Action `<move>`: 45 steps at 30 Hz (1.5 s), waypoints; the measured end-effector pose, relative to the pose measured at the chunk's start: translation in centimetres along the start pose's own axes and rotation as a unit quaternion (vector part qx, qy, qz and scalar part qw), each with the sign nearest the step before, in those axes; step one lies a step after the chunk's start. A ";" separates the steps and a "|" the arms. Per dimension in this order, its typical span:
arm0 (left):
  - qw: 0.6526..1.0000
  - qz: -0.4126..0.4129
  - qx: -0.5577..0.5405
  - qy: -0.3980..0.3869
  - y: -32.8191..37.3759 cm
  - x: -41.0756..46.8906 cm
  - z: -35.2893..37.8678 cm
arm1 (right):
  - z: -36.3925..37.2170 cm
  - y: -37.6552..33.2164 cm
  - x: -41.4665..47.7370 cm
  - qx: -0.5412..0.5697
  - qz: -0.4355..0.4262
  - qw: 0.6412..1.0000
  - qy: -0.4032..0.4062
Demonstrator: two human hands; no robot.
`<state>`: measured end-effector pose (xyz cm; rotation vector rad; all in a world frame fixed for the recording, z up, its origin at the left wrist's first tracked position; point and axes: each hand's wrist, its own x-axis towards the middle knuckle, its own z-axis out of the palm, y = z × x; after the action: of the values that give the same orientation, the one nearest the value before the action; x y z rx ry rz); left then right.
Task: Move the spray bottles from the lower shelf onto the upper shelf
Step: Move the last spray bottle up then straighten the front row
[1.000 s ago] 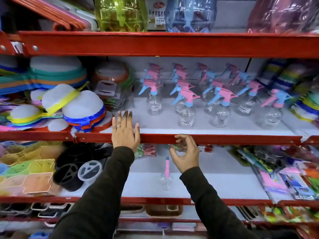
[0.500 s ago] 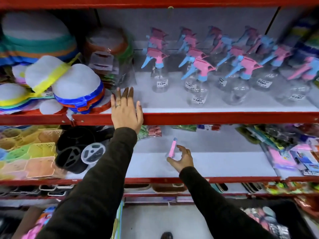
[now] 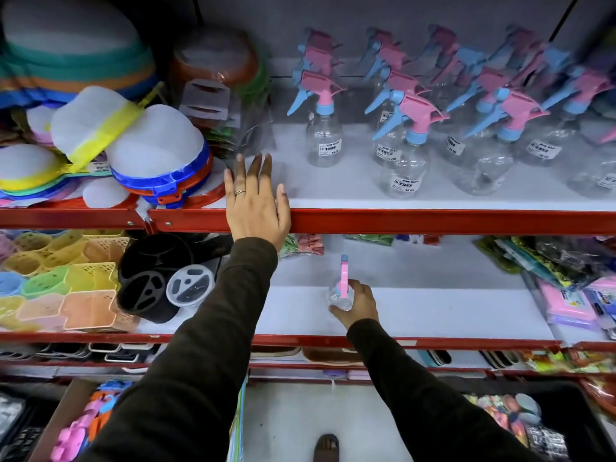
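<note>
Right hand (image 3: 358, 303) grips one spray bottle (image 3: 342, 288)

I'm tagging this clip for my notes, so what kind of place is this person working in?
Most likely a household-goods shop. Red metal shelves hold rows of identical spray bottles with barcode price stickers, beside stacked plastic baskets and packaged goods.
</note>
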<state>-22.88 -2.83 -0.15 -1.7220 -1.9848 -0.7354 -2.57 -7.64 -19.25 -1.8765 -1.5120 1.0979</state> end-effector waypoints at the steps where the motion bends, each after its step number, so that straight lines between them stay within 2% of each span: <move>1: 1.000 -0.001 0.001 0.000 0.0 0.0 0.0 | 0.1 0.0 0.1 0.002 0.000 1.000 -0.002; 8: 1.000 -0.003 0.007 0.001 0.1 -0.1 0.0 | -0.5 -0.2 -0.5 0.011 -0.025 1.000 0.005; 19: 0.999 -0.009 0.000 -0.031 0.2 -0.1 -0.5 | -6.2 -3.5 -5.5 0.038 -0.206 0.974 0.091; 29: 0.999 -0.012 -0.009 -0.043 0.4 -0.2 -1.1 | -8.1 -3.0 -8.4 0.029 -0.283 0.955 0.083; 33: 0.999 -0.012 -0.013 -0.044 0.3 -0.4 -1.1 | -9.3 -5.6 -9.0 0.040 -0.329 0.940 0.088; 40: 0.999 -0.001 -0.010 -0.050 0.2 -0.4 -1.3 | -12.6 -13.0 -9.0 0.082 -0.399 0.902 0.146; 45: 0.999 0.002 -0.011 -0.049 0.2 -0.3 -1.2 | -14.5 -18.0 -7.7 0.105 -0.415 0.887 0.175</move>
<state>-22.72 -3.84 0.65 -1.8062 -2.0432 -0.6852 -1.27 -8.61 5.05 -1.0023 -1.6346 0.4571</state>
